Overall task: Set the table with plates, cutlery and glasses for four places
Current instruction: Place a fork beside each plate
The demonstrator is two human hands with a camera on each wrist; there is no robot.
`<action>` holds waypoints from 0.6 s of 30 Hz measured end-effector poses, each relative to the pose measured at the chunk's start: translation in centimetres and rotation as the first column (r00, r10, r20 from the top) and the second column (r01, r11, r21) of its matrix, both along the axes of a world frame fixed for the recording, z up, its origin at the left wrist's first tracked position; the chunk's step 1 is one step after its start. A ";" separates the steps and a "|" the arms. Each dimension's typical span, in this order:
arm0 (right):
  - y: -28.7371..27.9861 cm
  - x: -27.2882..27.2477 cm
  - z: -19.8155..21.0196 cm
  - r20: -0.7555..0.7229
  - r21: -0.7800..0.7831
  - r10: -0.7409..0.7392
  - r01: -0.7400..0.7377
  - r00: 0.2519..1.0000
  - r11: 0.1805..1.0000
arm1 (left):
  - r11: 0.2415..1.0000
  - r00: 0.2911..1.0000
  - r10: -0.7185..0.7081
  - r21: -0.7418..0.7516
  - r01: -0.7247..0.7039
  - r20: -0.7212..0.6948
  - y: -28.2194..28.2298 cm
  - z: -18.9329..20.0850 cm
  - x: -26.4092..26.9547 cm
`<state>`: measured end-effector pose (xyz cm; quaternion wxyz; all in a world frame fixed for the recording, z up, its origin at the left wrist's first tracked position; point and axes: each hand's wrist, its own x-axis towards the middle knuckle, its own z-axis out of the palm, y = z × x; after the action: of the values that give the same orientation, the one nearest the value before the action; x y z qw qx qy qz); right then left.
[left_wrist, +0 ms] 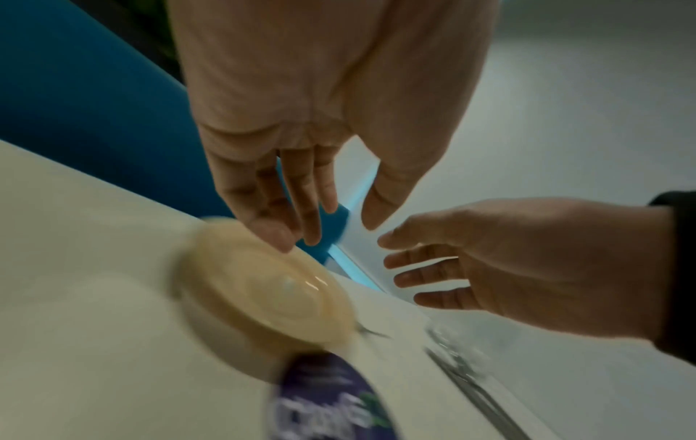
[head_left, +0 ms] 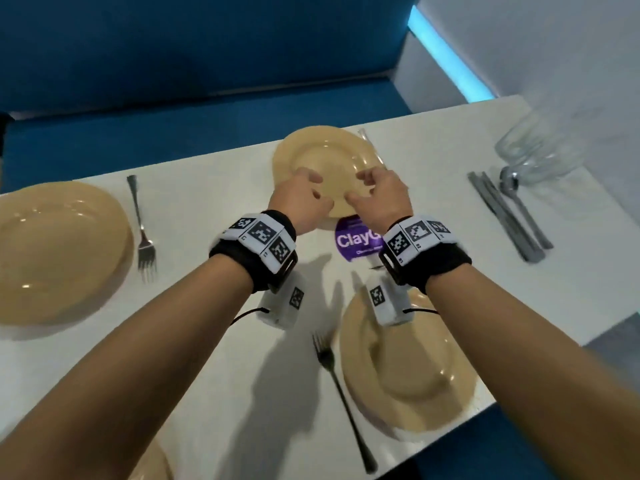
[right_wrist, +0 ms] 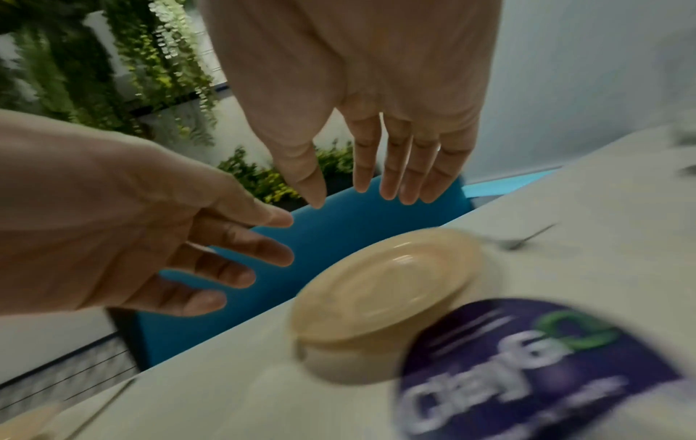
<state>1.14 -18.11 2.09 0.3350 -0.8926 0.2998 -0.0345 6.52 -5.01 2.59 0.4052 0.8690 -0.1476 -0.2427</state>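
Both hands hovered over the far plate, fingers loose and holding nothing.

The left hand (head_left: 304, 199) and right hand (head_left: 377, 199) hung above the far plate (head_left: 322, 157), which lay on the white table (head_left: 214, 188) just beyond a purple sticker (head_left: 353, 240); three other plates were down, two with a fork beside them. To finish this place well, the person would probably fetch cutlery (head_left: 509, 216) and a glass (head_left: 540, 150) from the pile at the right, laying each close beside the rim. The wrist views showed spread, empty fingers (left_wrist: 297, 202) clear of the plate, which the head view hid; that view alone showed the remaining places. Something thin possibly lay by the plate's right edge, too blurred to name.
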 end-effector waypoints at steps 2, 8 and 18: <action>-5.8 -2.9 0.2 -0.040 -0.039 -0.069 0.068 0.997 0.997 | 0.992 0.993 -0.119 0.026 0.120 -0.014 -5.7 -0.2 -2.5; -23.6 -11.2 -2.7 -0.196 -0.083 -0.236 0.223 0.952 0.971 | 0.915 0.933 -0.360 0.186 0.357 -0.019 -24.1 -2.7 -9.1; -38.8 -14.2 -8.5 -0.312 -0.109 -0.203 0.177 0.928 0.978 | 0.920 0.987 -0.131 0.359 0.155 -0.092 -40.8 -8.0 -12.6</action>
<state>-13.06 -56.87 -6.42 0.2412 -0.8655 0.4338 0.0673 -6.11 -45.84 -5.36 0.2226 0.9075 -0.1494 -0.3233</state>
